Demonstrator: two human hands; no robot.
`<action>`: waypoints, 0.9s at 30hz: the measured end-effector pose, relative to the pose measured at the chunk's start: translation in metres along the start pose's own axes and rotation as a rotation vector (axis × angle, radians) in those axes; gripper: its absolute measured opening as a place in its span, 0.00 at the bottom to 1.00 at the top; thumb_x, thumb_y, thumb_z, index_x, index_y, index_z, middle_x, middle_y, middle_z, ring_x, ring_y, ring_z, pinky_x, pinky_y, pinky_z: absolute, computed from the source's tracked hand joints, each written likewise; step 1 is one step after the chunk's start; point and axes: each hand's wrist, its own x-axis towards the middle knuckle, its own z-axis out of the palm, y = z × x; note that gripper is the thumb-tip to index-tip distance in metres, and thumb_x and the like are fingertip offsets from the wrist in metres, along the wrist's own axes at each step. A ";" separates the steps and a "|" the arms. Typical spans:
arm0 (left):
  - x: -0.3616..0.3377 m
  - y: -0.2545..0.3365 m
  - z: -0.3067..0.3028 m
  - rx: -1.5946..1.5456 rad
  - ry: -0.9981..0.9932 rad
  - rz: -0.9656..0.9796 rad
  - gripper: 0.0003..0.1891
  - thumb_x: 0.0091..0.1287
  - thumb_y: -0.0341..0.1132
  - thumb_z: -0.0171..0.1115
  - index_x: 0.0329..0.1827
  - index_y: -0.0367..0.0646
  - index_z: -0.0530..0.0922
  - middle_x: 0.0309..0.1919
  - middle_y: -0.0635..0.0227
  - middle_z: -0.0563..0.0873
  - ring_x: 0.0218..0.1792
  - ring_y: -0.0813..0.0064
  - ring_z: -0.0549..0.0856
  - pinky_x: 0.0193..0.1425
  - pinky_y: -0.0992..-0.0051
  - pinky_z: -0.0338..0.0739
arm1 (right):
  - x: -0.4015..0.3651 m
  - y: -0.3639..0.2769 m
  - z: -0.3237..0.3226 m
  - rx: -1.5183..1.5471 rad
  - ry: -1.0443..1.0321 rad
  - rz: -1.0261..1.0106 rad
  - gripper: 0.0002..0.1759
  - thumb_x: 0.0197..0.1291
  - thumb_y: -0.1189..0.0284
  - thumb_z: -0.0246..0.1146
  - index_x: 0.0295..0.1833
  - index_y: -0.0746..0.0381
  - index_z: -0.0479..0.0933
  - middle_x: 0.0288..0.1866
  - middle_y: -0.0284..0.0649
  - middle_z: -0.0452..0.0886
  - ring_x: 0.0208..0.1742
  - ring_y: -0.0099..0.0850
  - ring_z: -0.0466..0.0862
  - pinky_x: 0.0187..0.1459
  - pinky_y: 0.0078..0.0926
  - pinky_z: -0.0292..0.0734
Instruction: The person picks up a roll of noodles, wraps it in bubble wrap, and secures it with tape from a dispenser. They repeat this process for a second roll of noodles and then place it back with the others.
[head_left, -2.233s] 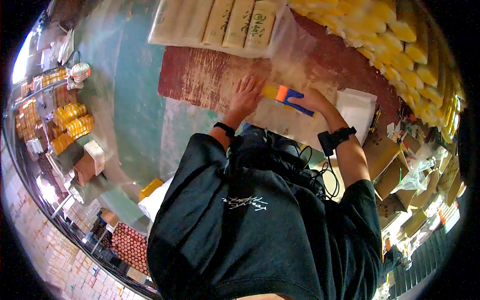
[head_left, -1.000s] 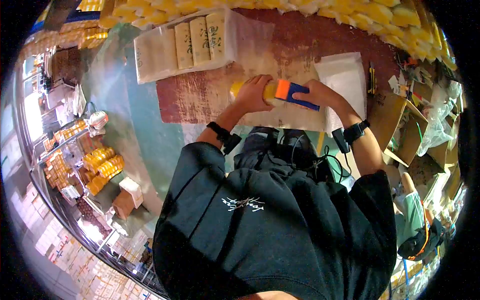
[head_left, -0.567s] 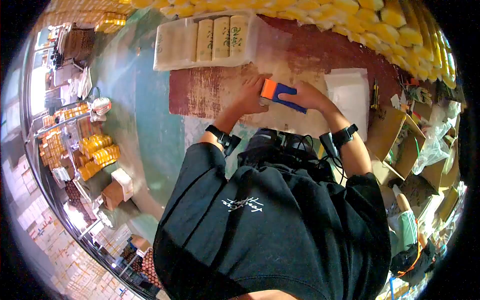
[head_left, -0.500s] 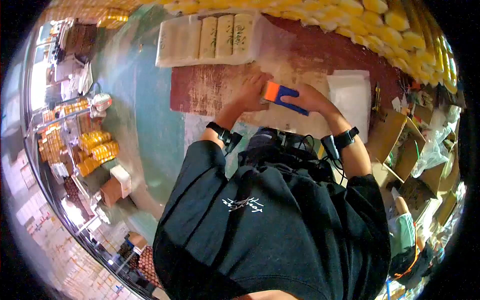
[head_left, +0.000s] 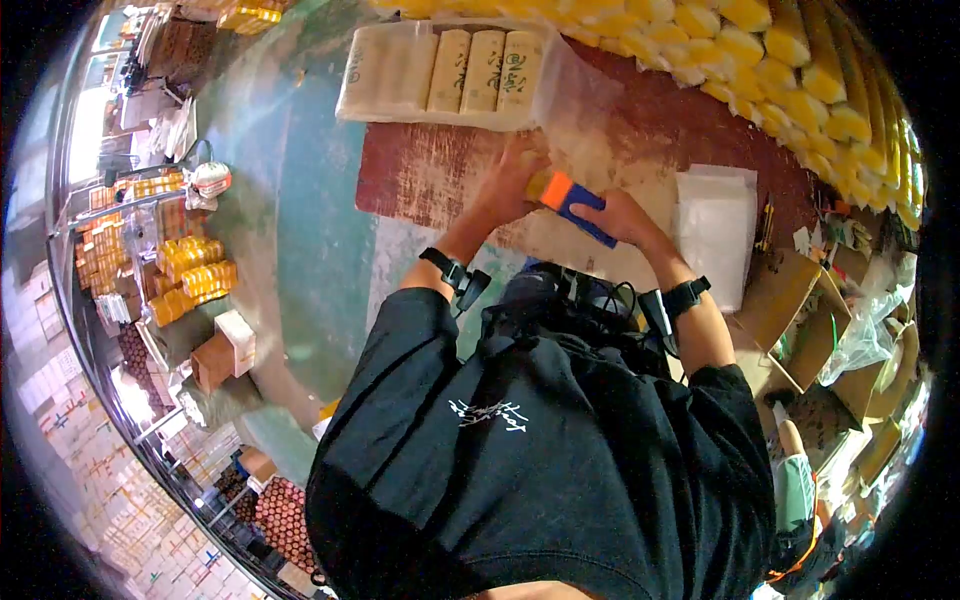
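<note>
A blue and orange tape dispenser point(head_left: 583, 211) is held above the worn table board, tilted down to the right. My right hand point(head_left: 624, 217) is closed around its blue body. At the orange end, my left hand point(head_left: 514, 180) has its fingers curled against the brownish front part; the fingertips are partly hidden. Just beyond my hands lies a clear plastic pack of cream-coloured rolls point(head_left: 450, 72) with dark writing on them. To the right of my right hand rests a stack of white plastic sheets or bags point(head_left: 716, 235).
Yellow-ended packs point(head_left: 780, 70) are piled along the far right. Open cardboard boxes point(head_left: 782, 300) and clear plastic wrap point(head_left: 868, 325) crowd the right side. On the left stand shelves with orange-yellow bundles point(head_left: 190, 262). Another person's sleeve point(head_left: 797, 490) shows at lower right.
The view has shifted slightly, so the table things appear a little to the right. The tape dispenser tilts a bit more steeply, still held between both hands.
</note>
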 end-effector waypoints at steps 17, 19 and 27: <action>-0.038 -0.126 0.093 -0.496 0.070 -0.091 0.43 0.62 0.37 0.75 0.81 0.54 0.63 0.73 0.48 0.71 0.72 0.46 0.73 0.74 0.52 0.70 | 0.074 -0.023 0.049 -0.362 -0.023 0.084 0.44 0.53 0.28 0.65 0.40 0.65 0.88 0.42 0.59 0.89 0.45 0.52 0.90 0.49 0.49 0.84; -0.045 -0.126 0.098 -0.258 -0.020 -0.076 0.42 0.67 0.41 0.69 0.83 0.58 0.59 0.77 0.47 0.67 0.75 0.45 0.69 0.77 0.50 0.66 | 0.090 -0.009 0.062 -0.388 -0.042 0.083 0.41 0.54 0.31 0.66 0.47 0.62 0.87 0.42 0.57 0.89 0.44 0.50 0.90 0.48 0.46 0.84; -0.031 -0.102 0.077 0.159 -0.136 -0.020 0.46 0.64 0.50 0.69 0.85 0.64 0.57 0.82 0.57 0.61 0.83 0.51 0.59 0.86 0.51 0.49 | 0.050 0.006 0.039 -0.170 -0.039 0.132 0.40 0.53 0.37 0.71 0.58 0.60 0.84 0.49 0.55 0.89 0.49 0.51 0.90 0.52 0.46 0.84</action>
